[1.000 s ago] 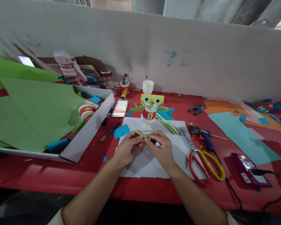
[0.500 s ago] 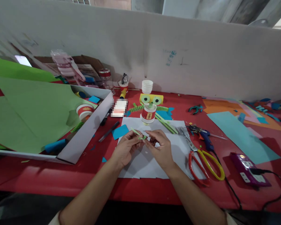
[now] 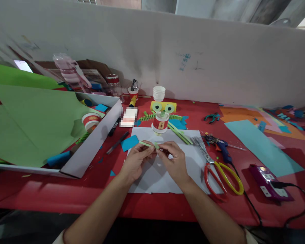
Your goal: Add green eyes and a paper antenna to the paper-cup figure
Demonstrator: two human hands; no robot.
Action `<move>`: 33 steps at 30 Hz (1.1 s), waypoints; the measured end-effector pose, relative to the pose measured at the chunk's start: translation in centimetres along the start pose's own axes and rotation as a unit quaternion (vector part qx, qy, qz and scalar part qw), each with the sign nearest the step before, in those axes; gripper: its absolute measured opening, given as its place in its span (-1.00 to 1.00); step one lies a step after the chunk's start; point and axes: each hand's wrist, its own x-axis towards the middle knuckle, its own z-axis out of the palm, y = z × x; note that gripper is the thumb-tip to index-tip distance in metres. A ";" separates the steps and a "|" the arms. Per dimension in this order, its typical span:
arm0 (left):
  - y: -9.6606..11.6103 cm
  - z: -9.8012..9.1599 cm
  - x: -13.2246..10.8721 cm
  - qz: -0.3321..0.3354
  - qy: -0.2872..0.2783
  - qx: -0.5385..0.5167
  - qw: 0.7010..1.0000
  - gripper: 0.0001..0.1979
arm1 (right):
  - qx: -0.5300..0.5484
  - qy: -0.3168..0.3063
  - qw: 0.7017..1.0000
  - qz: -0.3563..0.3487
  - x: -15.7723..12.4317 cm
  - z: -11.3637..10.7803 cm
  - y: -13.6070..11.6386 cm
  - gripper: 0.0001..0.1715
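Pinching a green paper strip (image 3: 144,143) between them in the head view, the left hand (image 3: 137,162) and right hand (image 3: 175,161) are pressing thumbs against fingertips. Uneven pressure could be loosening the strip's folded end. Beyond the fingers, a paper cup (image 3: 160,122) is standing near; a forward push could be tipping it. Scissors (image 3: 208,159) are bounding the right; white paper (image 3: 162,179) is leaving room on the fingers' near side.

Forearms (image 3: 99,206) angle inward, the 2 hands (image 3: 134,164) pinching near each other
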 end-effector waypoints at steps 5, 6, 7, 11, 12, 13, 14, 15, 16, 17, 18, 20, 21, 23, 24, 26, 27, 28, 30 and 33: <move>-0.2 -0.3 0.0 0.048 -0.003 0.071 0.996 -0.85 | 0.141 -0.004 0.979 0.146 0.4 0.1 0.3 -0.91; -0.3 -0.3 0.0 0.054 -0.005 0.076 0.996 -0.86 | 0.174 -0.007 0.968 0.181 0.5 0.1 0.4 -0.89; -0.3 -0.3 0.0 0.055 -0.010 0.077 0.995 -0.87 | 0.202 -0.010 0.956 0.212 0.5 0.2 0.4 -0.86; -0.4 -0.3 -0.1 0.053 -0.023 0.070 0.996 -0.88 | 0.267 -0.011 0.920 0.286 0.6 0.3 0.4 -0.81; -0.4 -0.3 -0.1 0.055 -0.023 0.068 0.996 -0.88 | 0.278 -0.008 0.913 0.297 0.7 0.3 0.3 -0.80; -0.4 -0.3 -0.1 0.055 -0.023 0.063 0.996 -0.89 | 0.288 -0.006 0.907 0.308 0.7 0.3 0.3 -0.80; -0.4 -0.3 0.0 0.053 -0.022 0.056 0.997 -0.89 | 0.296 -0.005 0.901 0.316 0.7 0.3 0.2 -0.79; -0.4 -0.3 0.0 0.048 -0.021 0.048 0.998 -0.90 | 0.302 -0.005 0.897 0.321 0.7 0.3 0.2 -0.78; -0.4 -0.3 0.0 0.041 -0.020 0.039 0.998 -0.90 | 0.306 -0.007 0.896 0.323 0.7 0.3 0.2 -0.77; -0.4 -0.3 0.1 0.033 -0.019 0.031 0.999 -0.90 | 0.307 -0.007 0.895 0.323 0.7 0.3 0.1 -0.77; -0.4 -0.3 0.1 0.027 -0.020 0.025 0.999 -0.90 | 0.306 -0.008 0.897 0.320 0.7 0.3 0.1 -0.78; -0.5 -0.3 0.1 0.027 -0.020 0.024 0.999 -0.89 | 0.296 -0.004 0.902 0.313 0.7 0.3 0.1 -0.78; -0.5 -0.3 0.1 0.033 -0.020 0.031 0.999 -0.87 | 0.290 -0.001 0.906 0.310 0.7 0.2 0.1 -0.79; -0.6 -0.2 0.0 0.051 -0.021 0.056 0.997 -0.86 | 0.279 0.006 0.911 0.305 0.7 0.2 0.2 -0.79; -0.6 -0.2 0.0 0.057 -0.022 0.069 0.996 -0.86 | 0.276 0.008 0.912 0.304 0.7 0.2 0.2 -0.79; -0.7 -0.1 0.0 0.061 -0.025 0.085 0.994 -0.88 | 0.270 0.009 0.914 0.304 0.7 0.1 0.2 -0.81; -0.7 -0.1 0.0 0.059 -0.025 0.087 0.994 -0.88 | 0.264 0.008 0.916 0.302 0.6 0.1 0.1 -0.82; -0.7 -0.1 0.0 0.057 -0.023 0.085 0.995 -0.89 | 0.256 0.005 0.920 0.297 0.6 0.0 0.1 -0.84; -0.7 -0.1 0.0 0.060 -0.014 0.078 0.995 -0.90 | 0.236 -0.002 0.930 0.280 0.6 0.0 0.0 -0.86; -0.7 -0.1 0.1 0.058 -0.003 0.064 0.996 -0.89 | 0.206 0.000 0.945 0.255 0.5 0.2 0.1 -0.87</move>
